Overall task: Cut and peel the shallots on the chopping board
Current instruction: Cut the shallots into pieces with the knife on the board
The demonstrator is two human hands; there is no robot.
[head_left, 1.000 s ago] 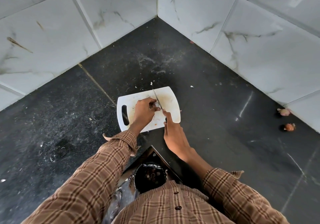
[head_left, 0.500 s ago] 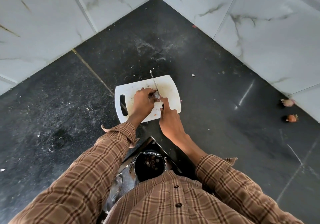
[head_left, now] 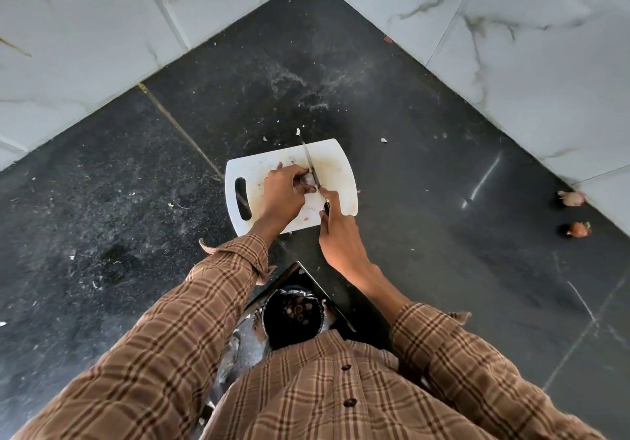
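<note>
A dark speckled stone worktop (head_left: pixel 426 201) fills a corner of white marbled wall tiles (head_left: pixel 85 30); no writing is legible. The white chopping board (head_left: pixel 337 170) sits slightly nearer the corner in view than half a second ago. The left hand (head_left: pixel 281 192) pinches a shallot (head_left: pixel 308 178) on the board; the right hand (head_left: pixel 337 231) grips the knife (head_left: pixel 311 163), blade against the shallot. Two unpeeled shallots (head_left: pixel 576 213) lie well apart, by the right wall.
</note>
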